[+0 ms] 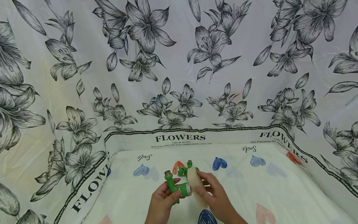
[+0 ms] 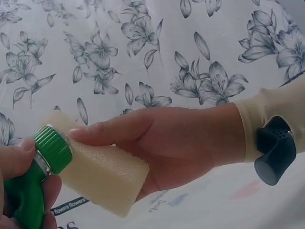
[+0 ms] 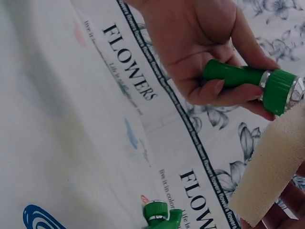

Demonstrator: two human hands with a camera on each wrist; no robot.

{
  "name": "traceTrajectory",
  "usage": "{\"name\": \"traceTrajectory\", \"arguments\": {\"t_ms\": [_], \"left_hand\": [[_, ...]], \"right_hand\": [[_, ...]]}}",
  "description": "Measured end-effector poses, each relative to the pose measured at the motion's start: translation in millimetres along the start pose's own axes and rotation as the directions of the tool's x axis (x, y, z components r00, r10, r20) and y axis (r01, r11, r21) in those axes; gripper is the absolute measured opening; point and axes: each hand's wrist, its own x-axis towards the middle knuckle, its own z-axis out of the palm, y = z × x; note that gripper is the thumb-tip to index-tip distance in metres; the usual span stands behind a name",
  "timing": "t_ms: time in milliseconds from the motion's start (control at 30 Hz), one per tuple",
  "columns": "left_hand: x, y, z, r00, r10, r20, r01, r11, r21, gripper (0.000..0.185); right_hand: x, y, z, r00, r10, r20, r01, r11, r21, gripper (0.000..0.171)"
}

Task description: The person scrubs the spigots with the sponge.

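Note:
My left hand (image 1: 167, 196) grips a green hose nozzle (image 1: 175, 187) by its handle, its ribbed head with a silver ring pointing right. My right hand (image 1: 208, 188) holds a cream sponge block (image 1: 194, 182), thumb along its top, fingers underneath. In the left wrist view the sponge (image 2: 102, 174) lies against the nozzle head (image 2: 53, 149). The right wrist view shows the nozzle (image 3: 250, 80) in the left hand (image 3: 200, 43), with the sponge (image 3: 274, 167) just below its head. Both hands hover low over the cloth-covered table (image 1: 251, 193).
A second green nozzle (image 1: 185, 170) lies on the table just behind the hands, also seen in the right wrist view as a green fitting (image 3: 159, 217). A flower-print cloth (image 1: 179, 62) hangs as a backdrop. A black camera mount (image 2: 276, 150) sits on the right wrist.

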Motion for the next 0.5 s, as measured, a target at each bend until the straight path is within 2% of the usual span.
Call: {"name": "traceTrajectory", "arguments": {"t_ms": [133, 300, 400, 500], "left_hand": [[4.5, -5.1, -0.8, 0.999, 0.013, -0.043, -0.011, 0.999, 0.043, 0.050], [9.9, -11.8, -4.9, 0.987, 0.036, -0.156, -0.024, 0.997, 0.075, 0.046], [13.4, -10.8, -12.3, 0.966, 0.065, -0.249, -0.031, 0.990, 0.141, 0.051], [17.7, -2.2, -33.2, 0.925, 0.100, -0.367, 0.003, 0.963, 0.270, 0.060]], "right_hand": [[-5.2, -0.3, 3.7, 1.000, 0.003, 0.020, -0.003, 1.000, 0.006, 0.047], [-10.9, -4.2, 10.3, 0.997, -0.060, 0.056, 0.062, 0.997, -0.045, 0.049], [-11.7, -5.8, 10.9, 0.996, -0.070, 0.054, 0.073, 0.995, -0.060, 0.048], [-13.7, -4.5, 7.7, 0.997, -0.069, 0.045, 0.072, 0.995, -0.063, 0.047]]}}
